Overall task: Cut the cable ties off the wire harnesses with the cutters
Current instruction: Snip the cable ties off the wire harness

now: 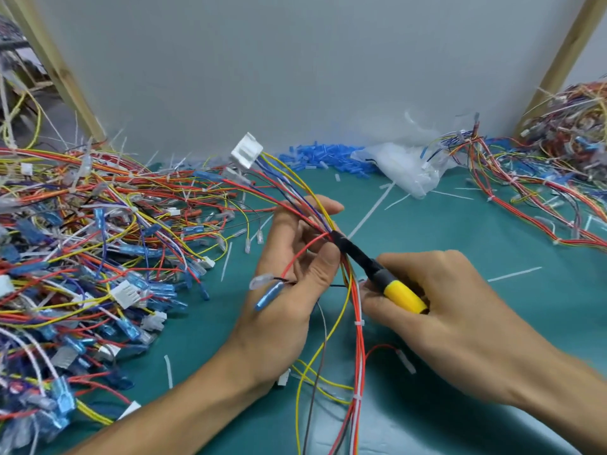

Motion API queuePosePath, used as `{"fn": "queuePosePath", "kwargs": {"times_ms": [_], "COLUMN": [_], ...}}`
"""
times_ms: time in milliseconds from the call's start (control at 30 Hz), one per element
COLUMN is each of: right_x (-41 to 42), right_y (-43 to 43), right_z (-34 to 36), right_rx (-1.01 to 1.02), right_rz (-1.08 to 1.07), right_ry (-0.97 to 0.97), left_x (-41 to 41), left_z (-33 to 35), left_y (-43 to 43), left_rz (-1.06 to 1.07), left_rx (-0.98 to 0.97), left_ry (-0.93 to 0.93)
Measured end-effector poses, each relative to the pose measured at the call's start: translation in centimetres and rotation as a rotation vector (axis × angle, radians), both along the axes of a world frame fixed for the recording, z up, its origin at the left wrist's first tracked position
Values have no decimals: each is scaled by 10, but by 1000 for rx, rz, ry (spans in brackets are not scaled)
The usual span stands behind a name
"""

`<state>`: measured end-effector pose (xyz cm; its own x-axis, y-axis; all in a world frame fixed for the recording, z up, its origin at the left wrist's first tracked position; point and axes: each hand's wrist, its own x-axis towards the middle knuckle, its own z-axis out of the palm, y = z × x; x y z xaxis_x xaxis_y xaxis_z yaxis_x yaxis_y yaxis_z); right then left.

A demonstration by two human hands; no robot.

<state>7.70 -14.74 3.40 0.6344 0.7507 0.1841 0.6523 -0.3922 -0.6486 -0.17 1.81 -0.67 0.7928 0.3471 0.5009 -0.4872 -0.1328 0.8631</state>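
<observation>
Cutters with a yellow-and-black handle point(399, 292) sit at frame centre, gripped by the right hand point(453, 310) with fingers curled round the handle, their dark nose pushed into the red, yellow and blue wire harness point(356, 356) that the left hand point(285, 290) pinches between thumb and curled fingers. Their blades are buried among wires and fingertips, so I cannot tell whether they bite a tie. One white cable tie point(358, 323) rings the harness just below the hands; the wires run off the lower edge.

The wire harness point(360, 356) — red, yellow, blue strands — gathers at the tip of the tilted black-and-yellow cutters point(381, 275); two white cable ties point(358, 323) bind it below the cutters.
</observation>
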Motion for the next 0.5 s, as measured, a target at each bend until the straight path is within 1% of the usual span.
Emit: {"fn": "queuePosePath", "kwargs": {"times_ms": [67, 133, 200, 267, 333, 367, 433, 500], "right_x": [0, 3, 6, 6, 5, 4, 5, 5], "right_y": [1, 1, 1, 1, 0, 0, 1, 1], "right_z": [0, 2, 4, 4, 4, 4, 5, 7], "right_rx": [-15, -35, -49, -64, -68, -64, -61, -71], "right_rz": [-8, -9, -13, -17, -20, -24, -35, -46], "right_ry": [46, 140, 200, 205, 190, 180, 141, 110], "left_x": [3, 5, 5, 1, -3, -5, -6, -7], "left_z": [-1, 0, 3, 6, 7, 7, 7, 7], "left_y": [-2, -2, 1, 4, 4, 3, 2, 3], "left_rz": [92, 255, 482, 674, 723, 718, 677, 652], "left_rx": [-16, -6, 138, 390, 631, 708, 760, 739], "left_ry": [11, -5, -41, -96, -114, -85, 2, 71]}}
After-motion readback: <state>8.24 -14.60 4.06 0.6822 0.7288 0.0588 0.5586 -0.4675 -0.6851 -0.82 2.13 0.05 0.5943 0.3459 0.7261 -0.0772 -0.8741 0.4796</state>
